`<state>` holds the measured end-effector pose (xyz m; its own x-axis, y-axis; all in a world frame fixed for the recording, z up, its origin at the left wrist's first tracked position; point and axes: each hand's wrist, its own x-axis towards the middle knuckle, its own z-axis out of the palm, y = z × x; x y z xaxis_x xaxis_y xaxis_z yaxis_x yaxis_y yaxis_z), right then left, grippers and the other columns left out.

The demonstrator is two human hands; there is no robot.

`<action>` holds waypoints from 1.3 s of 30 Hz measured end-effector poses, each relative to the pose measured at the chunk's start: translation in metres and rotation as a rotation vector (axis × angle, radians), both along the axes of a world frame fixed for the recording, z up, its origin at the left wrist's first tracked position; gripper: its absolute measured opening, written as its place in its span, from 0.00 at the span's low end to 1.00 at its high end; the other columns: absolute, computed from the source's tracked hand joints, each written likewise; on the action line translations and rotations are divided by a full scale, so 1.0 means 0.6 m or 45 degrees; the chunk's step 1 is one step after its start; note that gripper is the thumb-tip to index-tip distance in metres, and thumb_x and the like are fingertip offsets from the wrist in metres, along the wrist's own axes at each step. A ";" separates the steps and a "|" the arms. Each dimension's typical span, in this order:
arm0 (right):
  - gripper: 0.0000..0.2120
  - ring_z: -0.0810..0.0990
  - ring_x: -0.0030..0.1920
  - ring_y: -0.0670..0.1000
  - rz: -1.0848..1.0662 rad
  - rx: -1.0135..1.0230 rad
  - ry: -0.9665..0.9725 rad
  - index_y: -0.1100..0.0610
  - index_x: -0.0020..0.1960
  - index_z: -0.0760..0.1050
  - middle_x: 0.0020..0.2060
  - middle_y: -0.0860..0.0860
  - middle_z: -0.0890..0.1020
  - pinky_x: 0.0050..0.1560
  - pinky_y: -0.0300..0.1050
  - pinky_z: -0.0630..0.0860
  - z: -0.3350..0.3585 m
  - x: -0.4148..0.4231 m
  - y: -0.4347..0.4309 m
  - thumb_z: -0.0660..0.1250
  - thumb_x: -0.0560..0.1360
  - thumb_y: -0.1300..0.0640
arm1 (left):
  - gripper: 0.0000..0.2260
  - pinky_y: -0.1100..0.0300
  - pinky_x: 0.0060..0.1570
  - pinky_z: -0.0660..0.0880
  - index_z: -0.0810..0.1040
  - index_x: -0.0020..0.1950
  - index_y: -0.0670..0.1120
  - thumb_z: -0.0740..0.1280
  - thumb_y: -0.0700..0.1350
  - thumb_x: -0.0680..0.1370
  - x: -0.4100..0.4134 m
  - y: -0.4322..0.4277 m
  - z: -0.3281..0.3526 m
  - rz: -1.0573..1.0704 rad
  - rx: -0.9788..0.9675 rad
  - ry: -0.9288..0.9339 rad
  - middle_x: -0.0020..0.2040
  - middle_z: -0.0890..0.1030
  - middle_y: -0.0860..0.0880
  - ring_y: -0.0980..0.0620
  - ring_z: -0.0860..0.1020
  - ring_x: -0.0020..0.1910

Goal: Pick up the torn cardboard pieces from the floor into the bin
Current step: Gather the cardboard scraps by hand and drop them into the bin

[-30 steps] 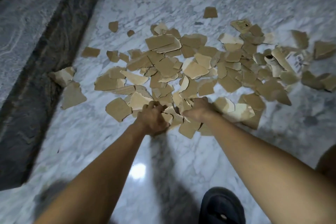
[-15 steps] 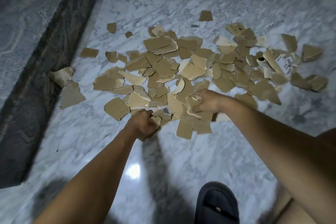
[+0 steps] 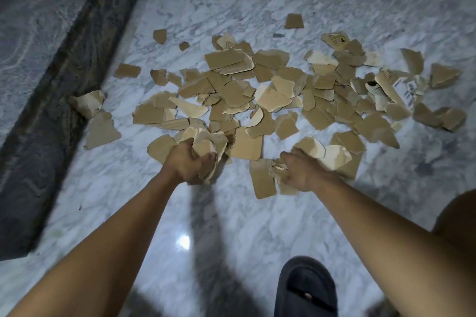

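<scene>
Right hand [image 3: 305, 174] nearer (cardboard [image 3: 262, 184] in fingers [image 3: 288, 156])

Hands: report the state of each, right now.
Left hand: closed, holding a cardboard bunch.
Right hand: closed, holding cardboard pieces.

Bare floor [image 3: 231, 226] lies open before the scraps [image 3: 231, 92]. A dark kerb [image 3: 56, 110] walls the left; a slipper [image 3: 306, 288] stands near.
</scene>
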<state>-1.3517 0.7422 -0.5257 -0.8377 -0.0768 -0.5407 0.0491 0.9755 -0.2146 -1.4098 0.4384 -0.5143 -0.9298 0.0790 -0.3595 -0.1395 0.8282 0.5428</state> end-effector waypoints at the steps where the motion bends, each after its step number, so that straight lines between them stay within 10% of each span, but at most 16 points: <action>1: 0.22 0.69 0.64 0.59 -0.034 -0.026 -0.015 0.55 0.59 0.71 0.58 0.57 0.73 0.60 0.50 0.73 0.002 -0.006 0.006 0.72 0.70 0.49 | 0.16 0.56 0.48 0.77 0.77 0.52 0.50 0.68 0.60 0.72 -0.011 0.000 0.000 -0.034 -0.090 -0.031 0.44 0.83 0.50 0.46 0.80 0.46; 4: 0.31 0.75 0.63 0.58 -0.128 -0.061 -0.157 0.55 0.68 0.69 0.63 0.56 0.76 0.61 0.52 0.76 0.016 -0.021 0.019 0.74 0.69 0.48 | 0.17 0.54 0.47 0.77 0.75 0.47 0.52 0.60 0.63 0.68 -0.037 0.005 0.005 -0.283 -0.300 -0.230 0.45 0.82 0.48 0.44 0.81 0.47; 8: 0.44 0.78 0.62 0.61 -0.304 -0.201 -0.274 0.53 0.78 0.57 0.70 0.54 0.72 0.61 0.58 0.78 0.036 -0.043 0.034 0.76 0.70 0.46 | 0.19 0.58 0.43 0.72 0.76 0.52 0.46 0.74 0.55 0.68 -0.048 0.020 0.041 -0.244 -0.404 -0.410 0.45 0.78 0.46 0.46 0.76 0.43; 13: 0.45 0.71 0.70 0.56 -0.541 -0.563 -0.095 0.54 0.78 0.58 0.73 0.52 0.69 0.67 0.50 0.72 0.070 -0.074 0.017 0.78 0.69 0.49 | 0.14 0.66 0.43 0.69 0.78 0.55 0.51 0.69 0.54 0.72 -0.051 -0.004 0.064 -0.389 -0.249 -0.272 0.48 0.80 0.52 0.50 0.77 0.48; 17: 0.39 0.76 0.62 0.55 -0.213 -0.553 -0.313 0.47 0.76 0.63 0.70 0.49 0.71 0.49 0.39 0.80 0.088 -0.068 -0.063 0.77 0.70 0.56 | 0.12 0.77 0.37 0.66 0.79 0.56 0.51 0.73 0.46 0.74 -0.035 -0.013 0.069 -0.453 -0.077 -0.317 0.44 0.81 0.55 0.59 0.77 0.42; 26: 0.34 0.79 0.58 0.58 0.130 -0.169 -0.345 0.39 0.76 0.63 0.65 0.53 0.77 0.54 0.48 0.80 0.032 -0.054 -0.170 0.68 0.74 0.59 | 0.13 0.61 0.39 0.74 0.80 0.56 0.49 0.75 0.44 0.73 -0.016 -0.062 0.064 -0.298 0.206 -0.330 0.41 0.82 0.53 0.53 0.82 0.41; 33: 0.41 0.72 0.71 0.55 -0.182 -0.503 -0.389 0.52 0.79 0.60 0.75 0.50 0.68 0.69 0.49 0.71 0.037 -0.074 -0.129 0.76 0.70 0.53 | 0.16 0.55 0.37 0.73 0.81 0.55 0.46 0.78 0.47 0.70 -0.017 -0.075 0.101 0.125 0.752 -0.415 0.41 0.81 0.46 0.46 0.78 0.37; 39: 0.32 0.82 0.55 0.55 -0.351 -0.385 -0.326 0.56 0.59 0.75 0.53 0.51 0.82 0.57 0.51 0.79 0.064 -0.081 -0.033 0.80 0.61 0.43 | 0.25 0.40 0.55 0.75 0.81 0.58 0.44 0.79 0.53 0.65 -0.048 -0.020 0.145 0.260 0.992 -0.325 0.54 0.83 0.38 0.38 0.81 0.52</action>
